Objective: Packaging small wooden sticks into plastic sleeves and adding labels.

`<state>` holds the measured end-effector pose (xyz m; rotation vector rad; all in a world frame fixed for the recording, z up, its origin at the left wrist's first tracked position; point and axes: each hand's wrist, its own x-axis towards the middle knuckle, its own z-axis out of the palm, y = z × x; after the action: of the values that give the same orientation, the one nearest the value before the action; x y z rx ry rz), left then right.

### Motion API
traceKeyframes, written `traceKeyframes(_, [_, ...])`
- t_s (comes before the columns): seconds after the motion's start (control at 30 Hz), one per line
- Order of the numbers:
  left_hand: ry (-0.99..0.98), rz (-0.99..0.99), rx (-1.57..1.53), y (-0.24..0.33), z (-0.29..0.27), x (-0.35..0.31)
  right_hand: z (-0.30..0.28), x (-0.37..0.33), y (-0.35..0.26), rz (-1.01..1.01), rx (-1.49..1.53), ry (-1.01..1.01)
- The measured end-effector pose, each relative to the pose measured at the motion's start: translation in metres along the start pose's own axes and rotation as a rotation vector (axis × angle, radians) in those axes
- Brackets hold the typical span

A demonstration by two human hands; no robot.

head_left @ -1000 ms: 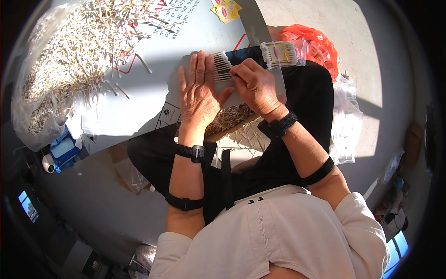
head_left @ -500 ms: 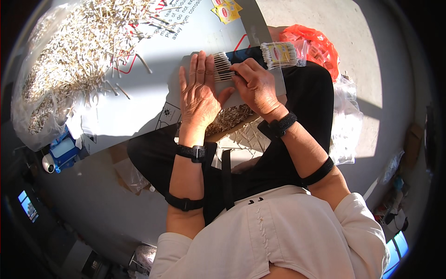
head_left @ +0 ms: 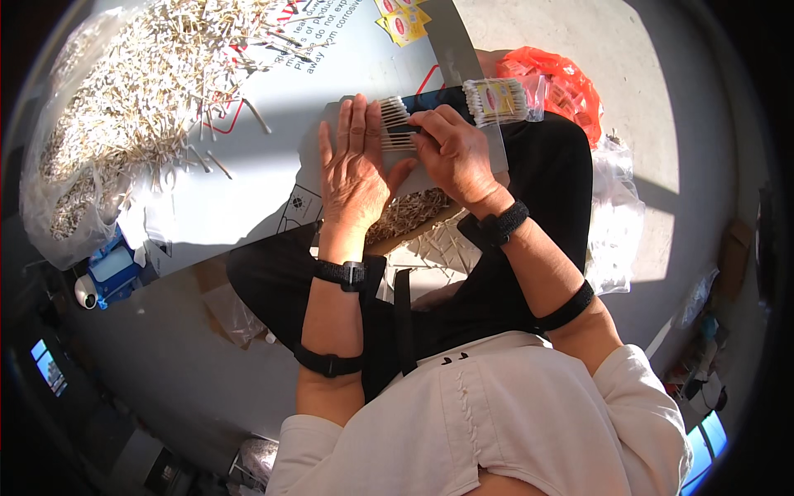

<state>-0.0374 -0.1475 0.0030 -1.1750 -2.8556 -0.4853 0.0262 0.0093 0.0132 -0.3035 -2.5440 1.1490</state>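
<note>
Tabletop (head_left: pixel 248 186): swabs (head_left: pixel 394 112) btwn L grip (head_left: pixel 354 169), R grip (head_left: pixel 455 155)

Right of the right hand (head_left: pixel 453 153) lay a red plastic bag (head_left: pixel 566 87) and a whitish plastic bag (head_left: pixel 614 223); well left of the left hand (head_left: pixel 354 169), a blue-and-white object (head_left: pixel 114 271).

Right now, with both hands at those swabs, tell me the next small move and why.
Probably use the right hand to nudge the nearer swabs up against the farther swabs: a dark gap seems to separate the two groups, that hand sits at their right ends, and the left hand lies flat beside them.
</note>
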Motion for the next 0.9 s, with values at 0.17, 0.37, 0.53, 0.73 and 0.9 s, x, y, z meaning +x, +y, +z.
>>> traceKeyframes(0.17, [-0.005, 0.000, 0.001, 0.000, 0.000, 0.000, 0.000, 0.004, -0.001, 0.006, -0.046, -0.001])
traceKeyframes(0.37, [0.002, -0.009, -0.035, 0.000, 0.001, 0.000, 0.002, 0.004, 0.001, -0.001, -0.081, -0.018])
traceKeyframes(0.53, [-0.005, 0.003, -0.010, 0.000, -0.001, 0.000, 0.003, 0.006, 0.001, 0.026, -0.049, -0.036])
traceKeyframes(0.73, [-0.001, -0.004, -0.011, -0.001, 0.001, -0.001, 0.002, 0.013, -0.002, 0.055, -0.121, -0.066])
traceKeyframes(0.9, [0.011, -0.005, -0.004, 0.000, 0.002, 0.000, 0.001, 0.013, -0.002, 0.067, -0.128, -0.085])
